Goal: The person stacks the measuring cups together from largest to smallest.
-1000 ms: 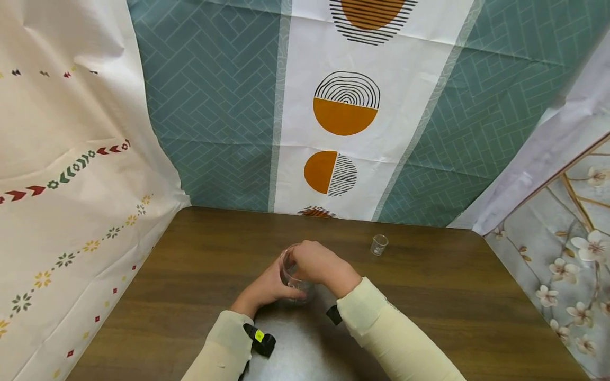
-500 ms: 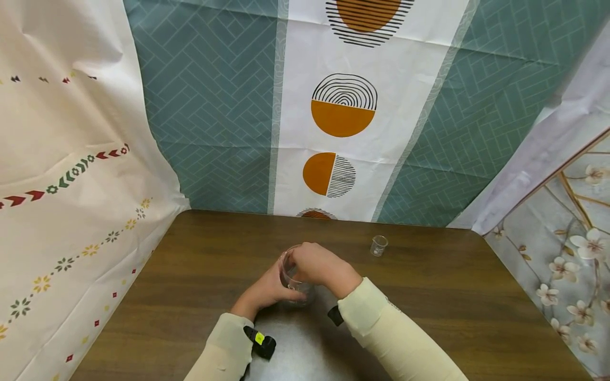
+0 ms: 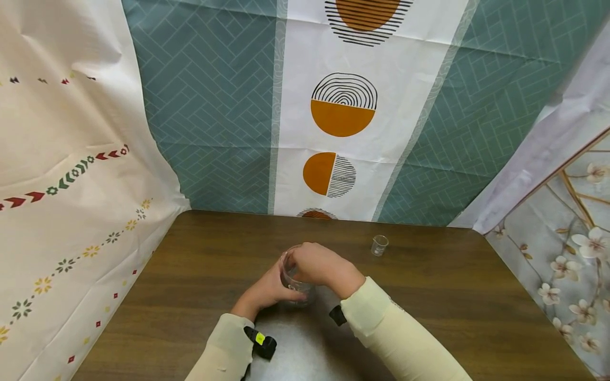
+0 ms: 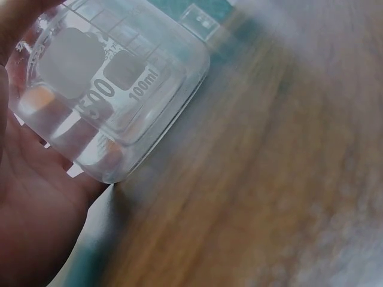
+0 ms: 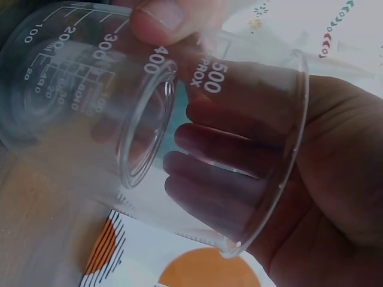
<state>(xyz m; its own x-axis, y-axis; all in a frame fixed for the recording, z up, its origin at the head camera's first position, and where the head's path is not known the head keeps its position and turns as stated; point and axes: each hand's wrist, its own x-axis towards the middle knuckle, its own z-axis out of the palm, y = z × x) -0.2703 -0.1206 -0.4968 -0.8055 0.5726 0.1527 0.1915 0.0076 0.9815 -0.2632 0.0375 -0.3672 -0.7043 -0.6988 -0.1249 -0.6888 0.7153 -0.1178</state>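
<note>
A large clear glass beaker [image 5: 197,230] with graduations up to 500 tilts over the table in front of me. My left hand [image 3: 270,284] grips it round the outside, its thumb on the near wall. Inside stands a smaller glass beaker [image 5: 149,128], marked 100 ml in the left wrist view. My right hand [image 3: 320,265] reaches through the large beaker's mouth. In the right wrist view its fingers [image 5: 221,161] extend inside, with their tips close to the small beaker's rim. Whether they touch that rim I cannot tell. The right thumb is not clearly visible.
A tiny glass beaker [image 3: 379,245] stands farther back on the wooden table [image 3: 452,296], right of the hands. Patterned cloths hang behind the table [image 3: 224,106] and along both sides. A grey shiny patch [image 3: 290,344] lies between the forearms.
Both hands and the large beaker keep nearly the same place. The view has shifted slightly, and the right forearm sits a touch farther right.
</note>
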